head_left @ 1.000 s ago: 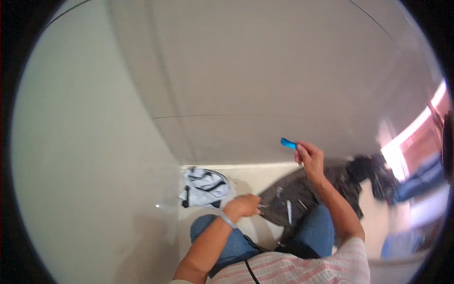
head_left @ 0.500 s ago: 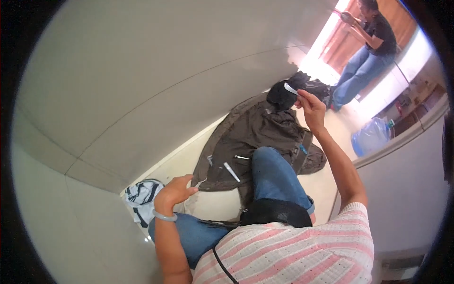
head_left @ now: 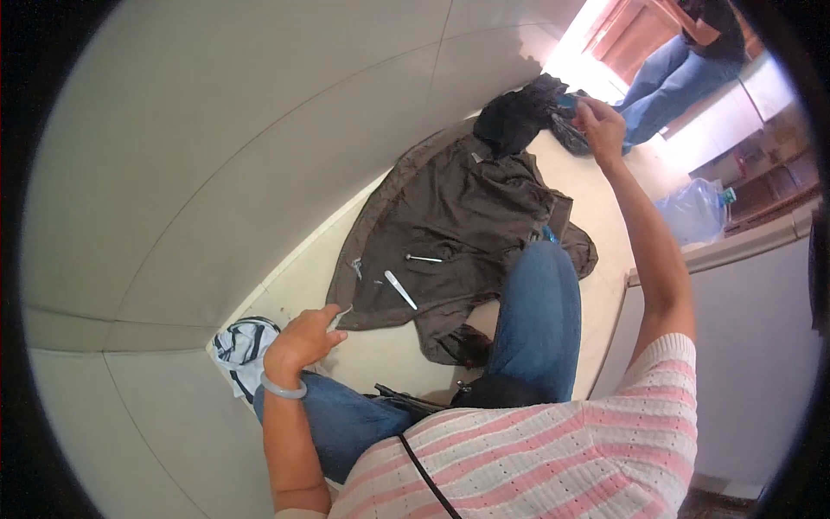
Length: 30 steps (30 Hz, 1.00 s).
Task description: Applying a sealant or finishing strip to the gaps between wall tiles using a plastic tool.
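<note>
A dark brown jacket lies spread and creased on the floor in front of me. My left hand, with a pale bangle at the wrist, is at its near left corner. Thumb and forefinger close there on a pale bit of the edge, partly hidden by the fingers. My right hand is raised at the far right, closed on a slim curved tool, which looks bluish and blurred. On the jacket lie a white slender tool and a small metal rod with a rounded end.
Black bundled cloth or bags lie past the jacket, along the grey wall. A white-and-dark striped cloth sits left of my hand. To the right stand a clear water jug and a pale cabinet. Another person is beyond.
My right hand has moved farther out and to the right with the tool, which has turned. My left hand stays by the jacket's corner. The view has shifted and my right knee has moved.
</note>
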Tool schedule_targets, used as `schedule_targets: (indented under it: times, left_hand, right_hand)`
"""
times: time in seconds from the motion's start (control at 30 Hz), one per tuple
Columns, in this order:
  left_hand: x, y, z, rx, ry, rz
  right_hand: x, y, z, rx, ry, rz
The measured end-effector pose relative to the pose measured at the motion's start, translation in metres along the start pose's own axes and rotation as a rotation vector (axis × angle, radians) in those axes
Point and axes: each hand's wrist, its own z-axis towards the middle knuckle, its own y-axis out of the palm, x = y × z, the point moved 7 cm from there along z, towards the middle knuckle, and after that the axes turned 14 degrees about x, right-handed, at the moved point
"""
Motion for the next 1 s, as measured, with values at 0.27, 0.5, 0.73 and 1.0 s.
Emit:
schedule_targets:
  times: [0.27, 0.5, 0.73, 1.0]
  left_hand:
    - [0.028, -0.002, -0.011, 0.147, -0.043, 0.013]
    - [0.081, -0.025, -0.027, 0.309, -0.144, -0.047]
    - [0.098, -0.033, -0.033, 0.592, -0.298, -0.441]
    - [0.095, -0.022, -0.062, 1.033, -0.558, -1.339]
  right_hand:
    - [0.114, 0.063, -0.051, -0.202, 0.701, 0.370]
    - [0.123, 0.123, -0.096, -0.508, 0.929, 0.410]
    - [-0.092, 0.174, -0.223, -0.795, 0.978, 0.871]
    - [-0.237, 0.150, -0.321, -0.824, 0.789, 1.175]
